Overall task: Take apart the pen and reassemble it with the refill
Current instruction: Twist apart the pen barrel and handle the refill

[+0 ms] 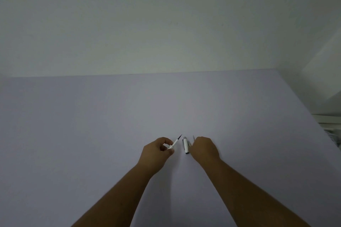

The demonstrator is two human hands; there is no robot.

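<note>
My left hand (158, 150) pinches the white front half of the pen (175, 143), its dark pointed tip aimed up and to the right. The white upper barrel with a clip (186, 145) lies on the table between my hands, untouched. My right hand (203, 148) is curled just right of that barrel, and a thin grey rod (193, 137), apparently the refill, sticks up from its fingers. How the fingers grip that rod is hidden behind the hand.
A pale lavender table (129, 116) runs back to a white wall (147, 24). Its right edge slants down toward the near right, where pale furniture or shelving (330, 121) stands beside it.
</note>
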